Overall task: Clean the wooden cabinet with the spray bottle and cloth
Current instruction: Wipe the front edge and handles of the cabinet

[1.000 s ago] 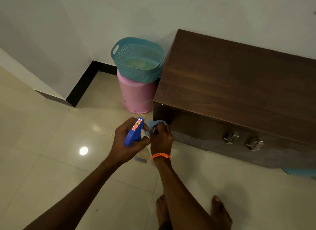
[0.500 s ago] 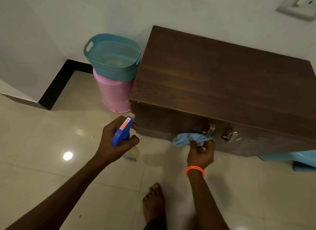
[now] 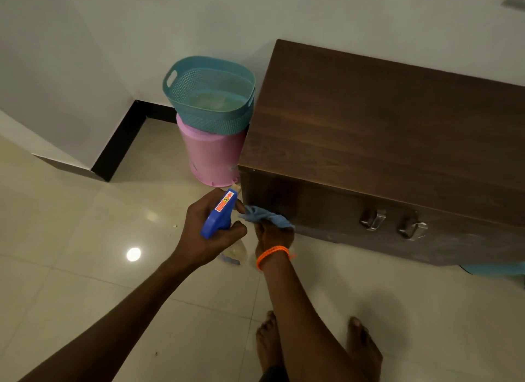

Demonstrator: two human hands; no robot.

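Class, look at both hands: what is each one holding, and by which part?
The left hand grips the spray bottle round the neck under its blue trigger head. The right hand holds the bunched blue cloth by its lower edge.

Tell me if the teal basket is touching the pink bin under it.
Touching. The head view shows the teal basket sitting directly on the pink bin, its base covering the bin's top with no gap visible between them.

left hand (image 3: 208,233) grips blue spray bottle (image 3: 218,214), nozzle toward 1 o'clock | right hand (image 3: 274,235) presses bunched blue cloth (image 3: 265,216) on wooden cabinet (image 3: 383,131) front, near its 9 o'clock corner | teal basket (image 3: 210,93) sits on pink bin (image 3: 211,157) at cabinet's 9 o'clock
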